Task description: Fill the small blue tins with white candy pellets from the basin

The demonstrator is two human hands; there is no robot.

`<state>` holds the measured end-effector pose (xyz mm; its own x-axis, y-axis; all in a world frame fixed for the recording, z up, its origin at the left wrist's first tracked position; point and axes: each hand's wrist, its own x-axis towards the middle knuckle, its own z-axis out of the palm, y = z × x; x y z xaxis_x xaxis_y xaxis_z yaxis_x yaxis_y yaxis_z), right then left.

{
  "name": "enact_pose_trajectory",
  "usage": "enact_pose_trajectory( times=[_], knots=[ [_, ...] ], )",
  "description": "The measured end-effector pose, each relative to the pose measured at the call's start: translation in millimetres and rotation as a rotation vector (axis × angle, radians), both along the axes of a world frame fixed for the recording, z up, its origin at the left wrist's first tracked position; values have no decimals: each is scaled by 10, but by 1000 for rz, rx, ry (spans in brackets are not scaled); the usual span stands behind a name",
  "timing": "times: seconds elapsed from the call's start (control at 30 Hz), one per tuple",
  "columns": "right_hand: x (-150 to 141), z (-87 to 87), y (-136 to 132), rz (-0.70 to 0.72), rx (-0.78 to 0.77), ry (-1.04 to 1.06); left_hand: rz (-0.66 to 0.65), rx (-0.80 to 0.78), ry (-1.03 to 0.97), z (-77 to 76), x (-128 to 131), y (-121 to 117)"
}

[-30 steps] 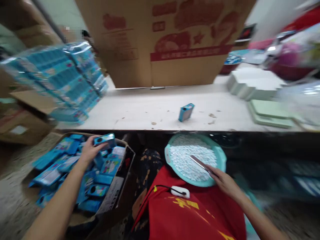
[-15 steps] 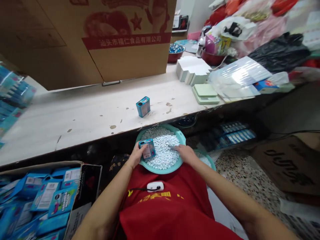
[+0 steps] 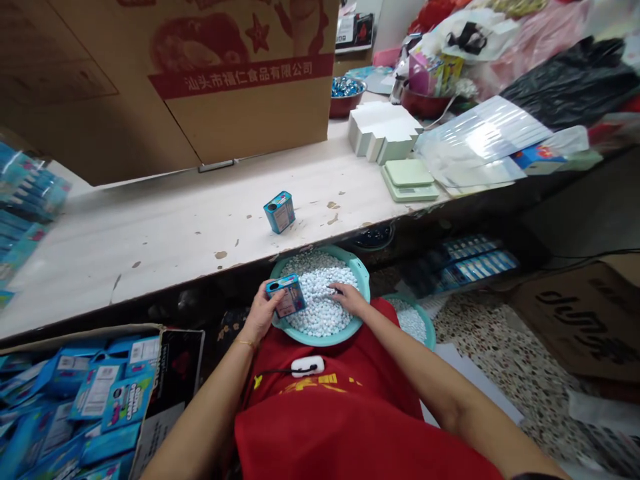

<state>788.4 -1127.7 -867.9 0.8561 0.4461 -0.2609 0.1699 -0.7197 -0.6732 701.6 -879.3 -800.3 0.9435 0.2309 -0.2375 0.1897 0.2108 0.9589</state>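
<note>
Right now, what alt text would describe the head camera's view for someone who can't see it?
A person's left hand holds a small blue box over a turquoise basin of white pellets, while the right hand reaches to the pellets. Ahead, another blue box stands on a white table; at lower left, a carton holds many blue packs.

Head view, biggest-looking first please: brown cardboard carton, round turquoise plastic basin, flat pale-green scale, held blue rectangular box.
1. Brown cardboard carton
2. Round turquoise plastic basin
3. Flat pale-green scale
4. Blue rectangular box, partly covered by the left hand
</note>
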Motion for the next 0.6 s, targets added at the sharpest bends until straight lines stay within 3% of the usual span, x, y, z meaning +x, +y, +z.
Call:
enact_pose_trajectory(
  times=[0.13, 0.3, 0.43, 0.6],
  knots=[
    [57, 307, -105, 38, 168, -10, 41, 359, -68, 24, -104, 183],
    [111, 913, -169, 171, 208, -51, -57, 461, -150, 3, 3, 13],
    [130, 1362, -81, 296, 45, -72, -134, 640, -163, 29, 145, -188],
    [136, 1888, 120, 500, -345, -207, -225, 800, -240, 24, 225, -288]
  ],
)
